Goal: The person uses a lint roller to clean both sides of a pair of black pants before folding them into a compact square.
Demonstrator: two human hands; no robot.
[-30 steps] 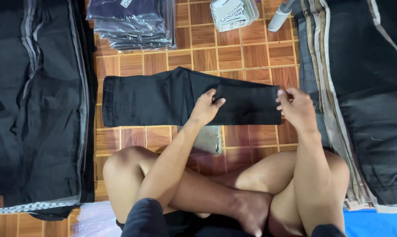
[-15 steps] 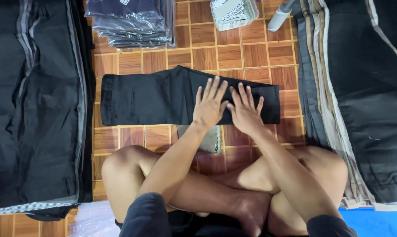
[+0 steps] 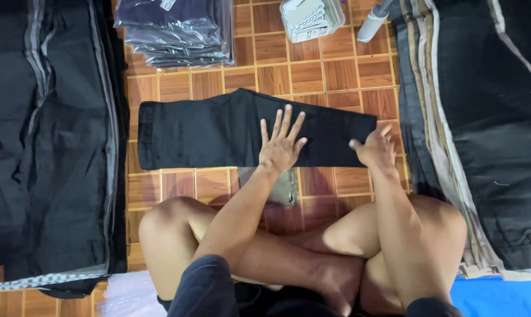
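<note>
left hand [image 3: 282, 147] lies flat, fingers spread, gripping nothing, on the folded black trousers [image 3: 218, 132], while right hand [image 3: 374, 149] pinches their right end

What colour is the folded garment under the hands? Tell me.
Black: the folded garment on the wooden floor, seen in the head view.

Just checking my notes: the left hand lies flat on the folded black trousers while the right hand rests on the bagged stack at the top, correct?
Not quite. The head view shows the right hand at the folded black trousers' right end, not on the bagged stack. The left hand does lie flat on them.
</note>
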